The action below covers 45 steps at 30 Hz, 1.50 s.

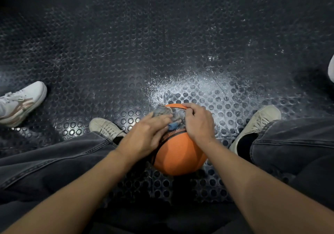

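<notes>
Wiping an orange basketball [179,154] with a crumpled grey cloth [163,111], down on the dark studded floor [126,52], between two pale shoes [104,127], near and centre. Presses the cloth flat on the ball's far top with the left hand [144,134], fingers nearly straight, gripping nothing. Pinches the cloth's right edge with the right hand [197,123], fingers curled over the crown. Rests on a round base only, so could roll out towards the far side under a hard push, with nothing but the two hands pinning it. Could also slide on the pale, wet-looking patch [189,83] just beyond. Risks dragging the cloth off if the pinch slackens, or skidding the flat palm across the pebbled skin.
</notes>
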Tool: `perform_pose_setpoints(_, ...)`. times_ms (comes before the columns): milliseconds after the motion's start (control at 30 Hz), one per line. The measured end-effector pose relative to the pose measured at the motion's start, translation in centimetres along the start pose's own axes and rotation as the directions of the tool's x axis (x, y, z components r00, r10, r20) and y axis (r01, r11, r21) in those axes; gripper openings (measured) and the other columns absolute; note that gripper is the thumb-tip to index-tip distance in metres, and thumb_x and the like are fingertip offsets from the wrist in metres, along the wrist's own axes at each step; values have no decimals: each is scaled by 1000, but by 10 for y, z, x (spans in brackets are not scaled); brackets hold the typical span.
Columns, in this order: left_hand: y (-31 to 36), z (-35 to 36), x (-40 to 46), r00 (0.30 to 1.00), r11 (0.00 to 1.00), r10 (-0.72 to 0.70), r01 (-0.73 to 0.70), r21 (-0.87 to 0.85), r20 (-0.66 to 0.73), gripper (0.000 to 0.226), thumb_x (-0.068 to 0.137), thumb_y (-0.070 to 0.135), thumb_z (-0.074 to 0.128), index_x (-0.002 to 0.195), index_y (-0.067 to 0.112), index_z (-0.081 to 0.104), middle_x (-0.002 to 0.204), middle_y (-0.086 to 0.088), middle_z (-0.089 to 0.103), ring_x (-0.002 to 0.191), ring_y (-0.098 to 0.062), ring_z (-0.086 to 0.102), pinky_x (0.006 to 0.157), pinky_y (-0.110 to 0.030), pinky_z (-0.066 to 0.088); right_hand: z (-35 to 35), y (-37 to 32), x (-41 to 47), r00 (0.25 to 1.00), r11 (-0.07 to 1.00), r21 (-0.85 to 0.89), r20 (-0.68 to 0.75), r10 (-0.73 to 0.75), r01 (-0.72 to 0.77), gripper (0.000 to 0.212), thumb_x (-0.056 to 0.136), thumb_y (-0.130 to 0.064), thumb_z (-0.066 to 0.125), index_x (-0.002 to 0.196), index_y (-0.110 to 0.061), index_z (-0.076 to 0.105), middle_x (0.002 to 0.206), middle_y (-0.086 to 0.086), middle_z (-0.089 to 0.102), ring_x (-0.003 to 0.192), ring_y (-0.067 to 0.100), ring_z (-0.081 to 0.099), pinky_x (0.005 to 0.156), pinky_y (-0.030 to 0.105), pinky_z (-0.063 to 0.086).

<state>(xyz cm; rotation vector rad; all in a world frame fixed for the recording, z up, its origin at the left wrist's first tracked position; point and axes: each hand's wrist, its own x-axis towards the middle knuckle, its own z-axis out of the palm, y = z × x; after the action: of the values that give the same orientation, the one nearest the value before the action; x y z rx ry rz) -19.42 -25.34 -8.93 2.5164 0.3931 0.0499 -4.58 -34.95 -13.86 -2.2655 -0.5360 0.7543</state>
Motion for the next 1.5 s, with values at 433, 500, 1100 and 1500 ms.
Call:
perform_pose_setpoints(433, -4, -6, -12, 990, 982, 112, -123, 145, 81, 34, 99, 28, 43, 128, 25, 60, 133, 7, 59, 118, -22, 55, 102, -38, 46, 1, 6, -1, 1000, 1000, 15, -1, 10, -10, 34, 102, -29, 38, 123, -34, 65, 87, -9, 63, 67, 7, 45, 62, 25, 37)
perform_pose_setpoints(500, -1, -5, -1, 998, 995, -51, 54, 84, -39, 31, 98, 19, 48, 126, 23, 61, 130, 2, 61, 117, -24, 56, 102, -41, 44, 2, 2, 2, 1000, 999, 18, -4, 26, -26, 34, 102, -29, 38, 123, -33, 65, 80, -10, 58, 64, 7, 42, 62, 27, 37)
perform_pose_setpoints(1100, 0, 11, 21, 848, 862, -488, 433, -263, -204, 27, 98, 18, 50, 118, 23, 68, 121, 12, 64, 109, -11, 60, 105, -35, 42, 5, -7, -3, 997, 999, 13, -65, 51, -50, 32, 100, -30, 41, 117, -30, 68, 83, -5, 66, 74, 15, 57, 78, 35, 51)
perform_pose_setpoints(1500, -8, 5, 33, 772, 782, -619, 590, -200, -144, 30, 100, 18, 48, 124, 21, 65, 120, -2, 67, 105, -14, 60, 80, -12, 34, 9, -8, -5, 993, 998, -11, -101, 54, -56, 25, 100, -29, 41, 101, -30, 66, 74, -6, 62, 71, 18, 58, 76, 39, 53)
